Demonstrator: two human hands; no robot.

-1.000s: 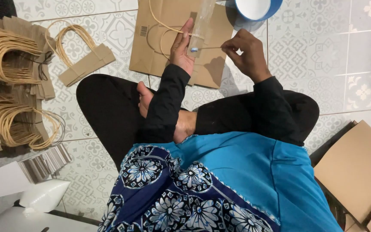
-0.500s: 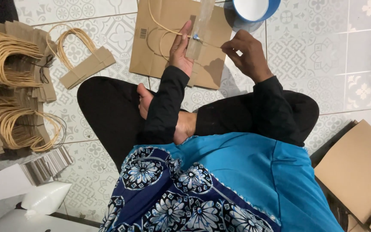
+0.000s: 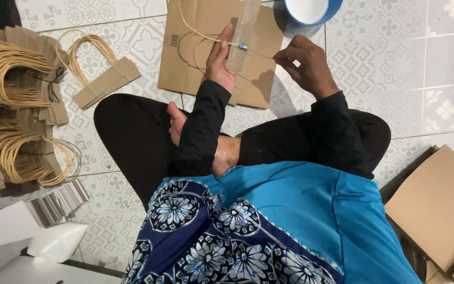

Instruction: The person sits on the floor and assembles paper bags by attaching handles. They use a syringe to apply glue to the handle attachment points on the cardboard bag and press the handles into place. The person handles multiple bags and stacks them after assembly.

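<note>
Brown kraft paper bag (image 3: pixel 206 47) lies flat on the patterned tile floor (image 3: pixel 437 79), just ahead of the person's crossed legs (image 3: pixel 143 137); head view only.

Left hand (image 3: pixel 220 60) is raised over the bag, palm up, fingers together and pressed against a clear glue bottle (image 3: pixel 243 34) that stands slanted above the bag; bottle's blue nozzle sits at the fingertips; whether the hand fully wraps the bottle, cannot tell.

Right hand (image 3: pixel 307 66) is just right of the bag's edge, thumb and forefinger pinched shut on a thin twisted paper cord (image 3: pixel 256 51); cord runs taut from that pinch to the nozzle, then loops back across the bag face as a handle.

Blue-rimmed white bowl (image 3: pixel 311 9) sits at the top edge, touching or overlapping the bag's far corner; partly cut off.

Left side: stack of finished cord handles (image 3: pixel 11 63) on brown paper strips, second bundle (image 3: pixel 22 152) below it; one loose handle on a strip (image 3: pixel 103 79) lies between stack and bag, apart from both.

Lower left: fan of grey card strips (image 3: pixel 61 202), white plastic pouch (image 3: pixel 56 242) near it.

Lower right: flat cardboard sheets (image 3: pixel 440 205), well apart from the hands.

Black sleeves, blue garment with floral cloth fill the foreground.
</note>
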